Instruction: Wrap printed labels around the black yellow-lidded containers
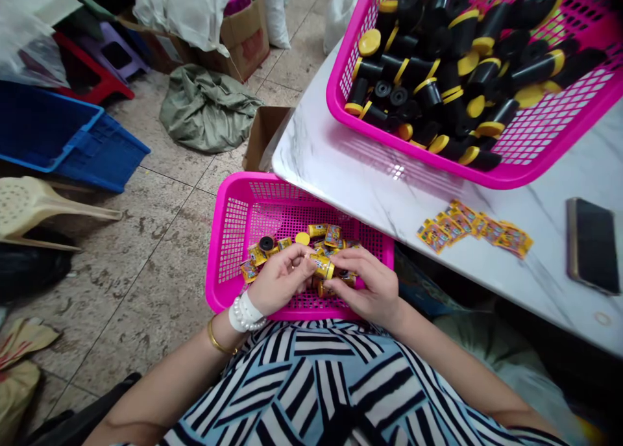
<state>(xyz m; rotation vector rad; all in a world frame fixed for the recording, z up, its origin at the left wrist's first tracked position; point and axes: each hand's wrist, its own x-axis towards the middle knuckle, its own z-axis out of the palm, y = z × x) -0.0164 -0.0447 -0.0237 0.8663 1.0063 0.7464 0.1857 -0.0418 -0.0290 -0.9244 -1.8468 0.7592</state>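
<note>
My left hand point(278, 278) and my right hand point(368, 285) meet over a small pink basket point(213, 251) in front of me. Between them is a small canister point(322, 266) with a yellow printed label, lying on its side. The left fingers pinch one end, and the right thumb and fingers close round the other. Several yellow-labelled canisters point(257, 256) lie in the basket below, partly hidden by my hands. On the table to the right lies a fanned row of yellow printed labels point(474, 227).
A large pink basket point(428, 163) of black canisters point(429, 94) with yellow lids stands on the white marbled table point(311, 141). A phone point(592, 245) lies at the right. Blue crates point(92, 150), a stool point(29, 202), a grey-green sack point(207, 108) and cardboard boxes point(246, 43) occupy the floor leftward.
</note>
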